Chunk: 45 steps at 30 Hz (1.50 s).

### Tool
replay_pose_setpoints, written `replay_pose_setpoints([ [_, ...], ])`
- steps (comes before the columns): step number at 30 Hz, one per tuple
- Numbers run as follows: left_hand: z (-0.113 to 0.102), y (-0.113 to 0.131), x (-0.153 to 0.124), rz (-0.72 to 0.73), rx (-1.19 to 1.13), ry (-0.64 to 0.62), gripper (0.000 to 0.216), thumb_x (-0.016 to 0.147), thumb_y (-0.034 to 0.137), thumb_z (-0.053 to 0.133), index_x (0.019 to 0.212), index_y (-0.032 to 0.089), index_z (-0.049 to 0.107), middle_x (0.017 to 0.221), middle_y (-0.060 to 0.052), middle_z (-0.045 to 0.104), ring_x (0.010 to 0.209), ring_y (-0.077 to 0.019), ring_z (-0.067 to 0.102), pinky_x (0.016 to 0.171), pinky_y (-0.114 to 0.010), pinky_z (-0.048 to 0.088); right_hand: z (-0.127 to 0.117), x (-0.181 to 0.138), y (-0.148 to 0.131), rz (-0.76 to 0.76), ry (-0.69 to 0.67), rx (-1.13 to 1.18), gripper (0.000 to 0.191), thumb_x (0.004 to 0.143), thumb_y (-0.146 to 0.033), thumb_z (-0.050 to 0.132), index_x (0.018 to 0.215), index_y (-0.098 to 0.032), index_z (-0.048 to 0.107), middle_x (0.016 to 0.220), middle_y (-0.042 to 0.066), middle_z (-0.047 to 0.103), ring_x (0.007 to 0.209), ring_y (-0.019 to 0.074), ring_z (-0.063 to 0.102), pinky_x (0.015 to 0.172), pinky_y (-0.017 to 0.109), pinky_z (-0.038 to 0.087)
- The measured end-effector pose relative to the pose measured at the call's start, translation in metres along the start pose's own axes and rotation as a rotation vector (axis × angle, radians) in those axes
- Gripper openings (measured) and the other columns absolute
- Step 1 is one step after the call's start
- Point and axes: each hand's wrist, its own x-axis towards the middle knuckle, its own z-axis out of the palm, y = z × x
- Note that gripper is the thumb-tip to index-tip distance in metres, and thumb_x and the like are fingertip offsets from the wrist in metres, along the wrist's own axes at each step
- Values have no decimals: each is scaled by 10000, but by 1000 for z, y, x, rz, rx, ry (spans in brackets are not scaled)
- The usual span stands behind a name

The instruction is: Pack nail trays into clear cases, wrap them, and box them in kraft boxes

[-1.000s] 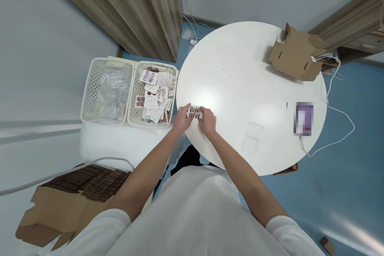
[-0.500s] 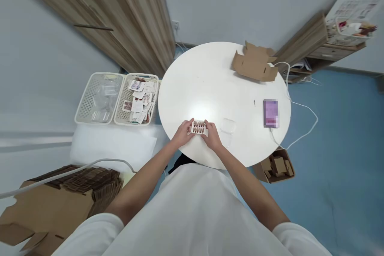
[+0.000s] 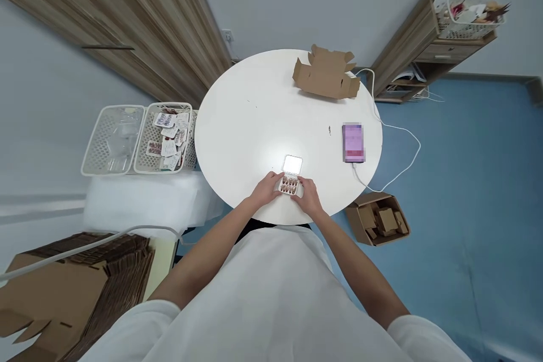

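Observation:
Near the front edge of the white round table, a card of brown press-on nails sits in the base of a small clear plastic case. The case's hinged lid stands open on the far side and catches the light. My left hand grips the left side of the card and case, fingers bent. On the right side, my right hand has its thumb and fingers closed around the edge. Where the fingertips meet card or case is too small to make out.
An unfolded cardboard box lies at the table's back right, and a phone-like device with a white cable lies nearer. Two white baskets stand left, holding clear cases and nail cards. A carton is on the floor at right.
The nail card has gone from between my hands into the clear case, which earlier lay to the right of my hands. The whole view has shifted as my head turned.

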Motion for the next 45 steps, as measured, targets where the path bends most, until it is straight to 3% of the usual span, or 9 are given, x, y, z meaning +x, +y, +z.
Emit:
replay_pose_setpoints([
  [9, 10, -4, 11, -85, 129, -60, 664, 678, 141, 577, 1285, 266, 339, 1006, -48, 476, 788, -170, 540, 683, -270, 421, 12, 8, 2, 65, -3, -81, 607, 647, -198, 600, 1215, -235, 388, 1086, 59, 463, 1048, 239, 441, 861, 386, 405],
  [14, 17, -7, 11, -96, 64, -62, 706, 683, 124, 557, 1315, 262, 277, 1051, -56, 458, 809, -162, 540, 723, -277, 428, 13, 9, 1, 106, 0, -59, 710, 645, -175, 589, 1289, -240, 298, 1094, 64, 452, 1002, 223, 472, 829, 374, 434],
  [17, 18, -10, 8, -108, -22, -45, 721, 674, 144, 581, 1318, 229, 268, 1052, -67, 454, 802, -159, 535, 727, -283, 439, 15, 7, -1, 148, 3, -22, 758, 637, -185, 599, 1314, -241, 264, 1095, 70, 441, 948, 211, 494, 810, 377, 452],
  [20, 18, -13, 6, -112, -101, -16, 583, 665, 166, 602, 1215, 201, 412, 968, -53, 475, 770, -152, 522, 722, -288, 443, 20, 3, -4, 192, 30, 86, 766, 621, -194, 612, 1311, -224, 281, 1100, 77, 439, 885, 192, 507, 809, 377, 461],
  [23, 19, -17, 4, -143, -175, 7, 423, 684, 154, 574, 1100, 198, 510, 884, -30, 495, 705, -129, 503, 718, -289, 438, 25, 1, -6, 270, 85, 271, 700, 624, -183, 586, 1280, -203, 344, 1098, 75, 459, 863, 170, 505, 814, 360, 465],
  [30, 15, -31, -5, -322, -499, 55, 364, 711, 135, 516, 1073, 164, 539, 820, -22, 550, 675, -109, 509, 698, -261, 419, 35, -8, -10, 416, 99, 692, 534, 572, -158, 582, 1102, -194, 525, 971, 36, 536, 730, 113, 518, 760, 313, 466],
  [37, 3, -41, -16, -350, -724, 42, 299, 690, 166, 540, 989, 170, 563, 766, -20, 589, 677, -116, 540, 674, -256, 414, 45, -17, -27, 404, 151, 764, 499, 529, -147, 618, 1022, -198, 564, 903, 23, 549, 698, 105, 521, 737, 309, 461],
  [45, -14, -37, -27, -302, -920, -31, 330, 684, 221, 588, 1004, 169, 527, 728, -11, 611, 620, -108, 554, 644, -265, 428, 33, -20, -38, 348, 111, 821, 501, 528, -183, 666, 1017, -203, 561, 935, 24, 540, 685, 91, 522, 727, 292, 450],
])
